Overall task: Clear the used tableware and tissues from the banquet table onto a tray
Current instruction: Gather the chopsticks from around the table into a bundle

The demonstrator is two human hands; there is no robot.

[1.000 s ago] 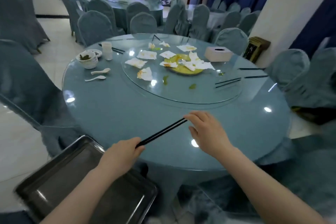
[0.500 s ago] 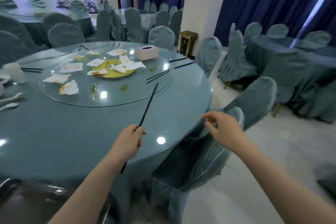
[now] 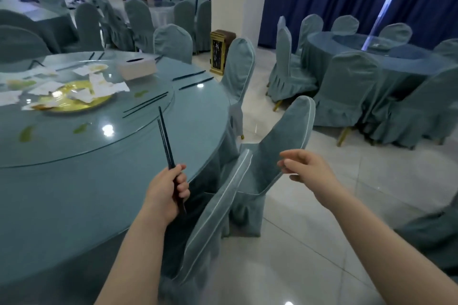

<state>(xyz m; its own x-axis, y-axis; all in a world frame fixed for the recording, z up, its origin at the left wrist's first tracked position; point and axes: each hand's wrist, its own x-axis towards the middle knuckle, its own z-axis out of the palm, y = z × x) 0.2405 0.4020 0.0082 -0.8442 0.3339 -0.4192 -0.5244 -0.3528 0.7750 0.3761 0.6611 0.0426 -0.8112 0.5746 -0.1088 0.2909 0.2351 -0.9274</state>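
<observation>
1. Gripping a pair of dark chopsticks (image 3: 164,138) in curled fingers, the left hand (image 3: 168,190) is above the near edge of the round desk (image 3: 62,205), with the sticks pointing up and away.
2. The right hand (image 3: 307,168) holds nothing, its fingers relaxed and loosely bent, just in front of a covered chair (image 3: 285,131).
3. On the glass turntable (image 3: 62,141), crumpled tissues (image 3: 106,86) lie on and around a yellow plate (image 3: 74,105), near a tissue box (image 3: 137,69) and another chopstick pair (image 3: 146,104).

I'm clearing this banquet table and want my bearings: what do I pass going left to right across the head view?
yellow plate → left hand gripping chopsticks → gold-trimmed stand → right hand → second round table
</observation>
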